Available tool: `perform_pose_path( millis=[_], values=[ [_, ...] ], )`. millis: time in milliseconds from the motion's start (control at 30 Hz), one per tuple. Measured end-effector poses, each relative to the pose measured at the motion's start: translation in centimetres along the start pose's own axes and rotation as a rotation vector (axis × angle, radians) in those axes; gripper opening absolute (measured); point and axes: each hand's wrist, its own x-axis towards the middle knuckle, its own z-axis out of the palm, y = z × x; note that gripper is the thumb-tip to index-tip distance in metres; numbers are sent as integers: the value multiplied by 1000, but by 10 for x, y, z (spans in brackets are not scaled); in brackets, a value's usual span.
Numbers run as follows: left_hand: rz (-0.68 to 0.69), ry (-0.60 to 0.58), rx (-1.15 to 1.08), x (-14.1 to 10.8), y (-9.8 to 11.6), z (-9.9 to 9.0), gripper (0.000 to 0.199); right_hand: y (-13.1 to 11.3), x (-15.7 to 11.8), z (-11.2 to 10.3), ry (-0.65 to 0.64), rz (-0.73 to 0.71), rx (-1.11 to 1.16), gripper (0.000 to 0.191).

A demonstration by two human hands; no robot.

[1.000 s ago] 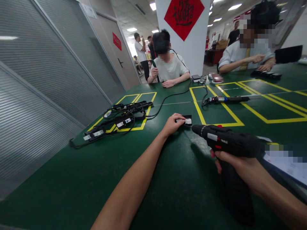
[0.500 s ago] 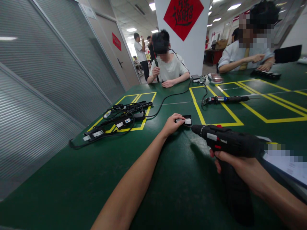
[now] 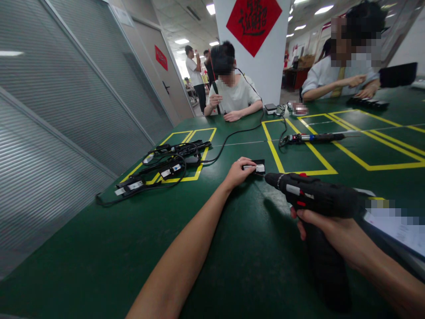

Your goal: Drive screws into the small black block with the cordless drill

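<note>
My left hand (image 3: 241, 172) grips a small black part with a white label (image 3: 260, 168) and presses it on the green table (image 3: 139, 248). My right hand (image 3: 318, 221) is wrapped round the handle of a black power drill (image 3: 318, 192) with red buttons. The drill points left, and its thin bit reaches the near edge of the small part beside my left fingertips. Whether the bit touches a screw is too small to tell.
Black devices with cables (image 3: 172, 166) lie at the left within yellow tape. A pen-like tool (image 3: 315, 138) rests farther back on the right. Papers (image 3: 398, 230) are beside the drill. Two people sit across the table, a white shirt (image 3: 239, 93) and a pale sleeve (image 3: 312, 84) showing.
</note>
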Motion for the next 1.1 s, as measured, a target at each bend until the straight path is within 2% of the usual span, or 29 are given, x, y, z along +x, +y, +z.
perform_pose_path(
  millis=[233,733,1100],
  values=[
    [-5,-6,2,0,-1,0,21,-7,-2,4,28,13,14,18],
    [-6,-7,7,0,0,0,21,2,1,1,1,24,64,18],
    [-19,-4,5,0,-1,1,21,-7,-3,5,43,35,50,18]
  ],
)
